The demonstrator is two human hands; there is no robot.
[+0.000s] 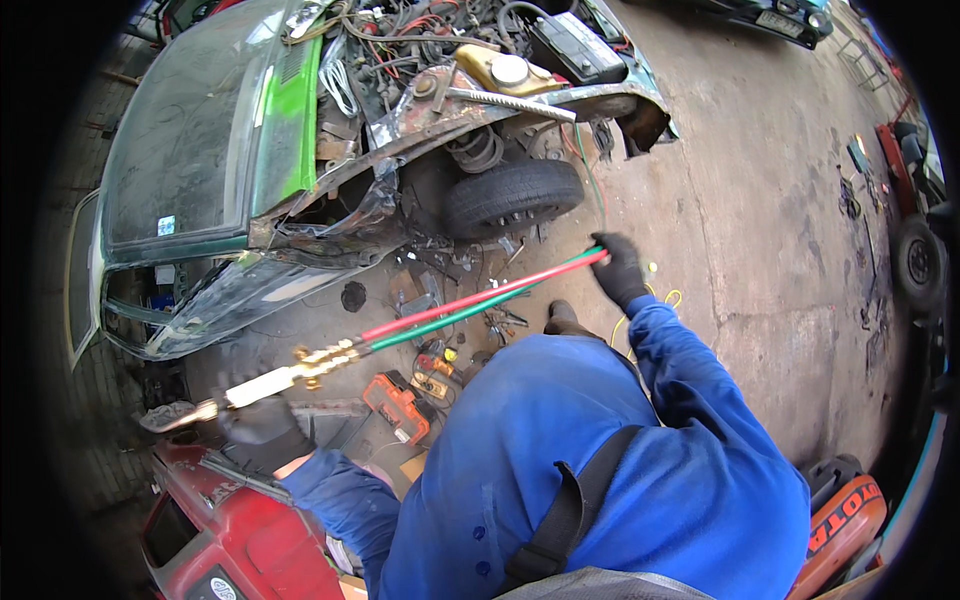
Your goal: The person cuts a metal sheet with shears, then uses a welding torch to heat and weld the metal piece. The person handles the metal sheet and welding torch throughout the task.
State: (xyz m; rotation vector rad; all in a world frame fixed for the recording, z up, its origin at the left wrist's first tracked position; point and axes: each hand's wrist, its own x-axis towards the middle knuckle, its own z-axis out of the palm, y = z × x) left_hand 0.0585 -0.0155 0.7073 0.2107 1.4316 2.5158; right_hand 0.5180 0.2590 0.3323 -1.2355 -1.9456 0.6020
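Observation:
Stretched across the view is a gas torch (272, 385) with a pale handle, brass valves and a copper-coloured nozzle at its left end. My left hand (262, 436), in a dark glove and smeared by motion, is at the torch's handle; its fingers are mostly hidden. A red hose (470, 298) and a green hose (452, 318) run from the torch to the right. My right hand (618, 272), also gloved, is closed around both hoses, ahead of my body and beside the car's front wheel (513, 198).
A stripped car body (350, 190) with a bare engine bay stands ahead on the left. An orange and black case (397, 407) and scattered tools lie on the floor by my feet. A red car part (250, 530) is at lower left. A yellow cord (672, 297) lies at right.

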